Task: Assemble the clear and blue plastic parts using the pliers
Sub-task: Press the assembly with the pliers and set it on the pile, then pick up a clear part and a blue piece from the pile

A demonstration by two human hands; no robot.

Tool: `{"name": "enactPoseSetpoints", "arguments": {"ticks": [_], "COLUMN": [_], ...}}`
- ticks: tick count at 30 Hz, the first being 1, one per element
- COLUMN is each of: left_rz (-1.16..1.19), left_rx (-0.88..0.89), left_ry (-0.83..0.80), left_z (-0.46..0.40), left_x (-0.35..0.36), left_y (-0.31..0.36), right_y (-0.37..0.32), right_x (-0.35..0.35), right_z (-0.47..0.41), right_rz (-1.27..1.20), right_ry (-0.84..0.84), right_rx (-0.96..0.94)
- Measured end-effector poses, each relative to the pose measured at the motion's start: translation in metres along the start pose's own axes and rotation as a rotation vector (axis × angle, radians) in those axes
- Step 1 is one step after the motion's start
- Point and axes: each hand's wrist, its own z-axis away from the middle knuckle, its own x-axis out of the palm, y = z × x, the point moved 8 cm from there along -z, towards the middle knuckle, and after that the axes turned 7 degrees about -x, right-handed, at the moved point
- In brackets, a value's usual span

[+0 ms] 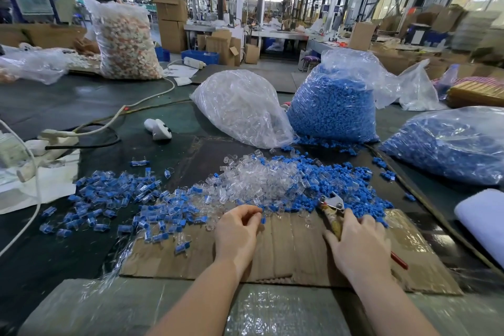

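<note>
My left hand (237, 229) has its fingers curled at the near edge of the loose clear parts (256, 180), pinching a small blue part (263, 219). In my right hand (357, 243) I grip the pliers (331, 209); the metal jaws point away from me toward the loose blue parts (351, 180), and a red handle end sticks out behind the hand. A spread of joined clear-and-blue pieces (114, 199) lies to the left. Both hands rest over a flattened cardboard sheet (286, 248).
Beyond the piles stand a bag of clear parts (240, 106) and two bags of blue parts (335, 106) (450, 142). White cables and a power strip (57, 136) lie at the left. A folded white cloth (482, 215) sits at the right edge.
</note>
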Motion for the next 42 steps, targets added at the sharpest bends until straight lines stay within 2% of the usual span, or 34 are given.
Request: {"name": "enactPoseSetpoints", "arguments": {"ticks": [5, 7, 11, 15, 19, 23, 26, 29, 32, 37, 42], "left_rz": [-0.02, -0.056, -0.265, -0.502, -0.613, -0.683, -0.665, -0.624, -0.671, -1.008, -0.991], "left_rx": [0.052, 0.125, 0.243, 0.255, 0.244, 0.227, 0.309, 0.426, 0.465, 0.257, 0.174], "left_ry": [0.021, 0.07, 0.198, 0.384, 0.441, 0.427, 0.419, 0.303, 0.159, 0.095, 0.068], "left_z": [0.002, 0.002, -0.004, -0.016, -0.023, -0.029, -0.024, -0.013, -0.008, -0.017, -0.017], "left_x": [-0.003, -0.011, -0.038, -0.077, -0.096, -0.098, -0.088, -0.062, -0.031, -0.006, 0.008], "left_y": [0.007, 0.018, 0.035, 0.033, 0.027, 0.022, 0.028, 0.034, 0.032, 0.005, -0.003], "right_y": [-0.006, -0.012, -0.028, -0.044, -0.056, -0.065, -0.069, -0.075, -0.081, -0.081, -0.079], "right_x": [-0.003, -0.007, -0.016, -0.015, -0.013, -0.01, -0.007, -0.003, -0.002, 0.006, 0.008], "right_z": [0.002, 0.005, 0.01, 0.012, 0.015, 0.017, 0.017, 0.019, 0.02, 0.013, 0.002], "right_rz": [0.087, 0.108, 0.02, -0.049, -0.081, -0.113, -0.127, -0.129, -0.147, -0.192, -0.142], "right_ry": [0.024, 0.065, 0.163, 0.161, 0.15, 0.136, 0.126, 0.115, 0.121, 0.059, -0.002], "right_rx": [-0.023, -0.031, -0.093, -0.171, -0.227, -0.261, -0.28, -0.311, -0.347, -0.334, -0.285]}}
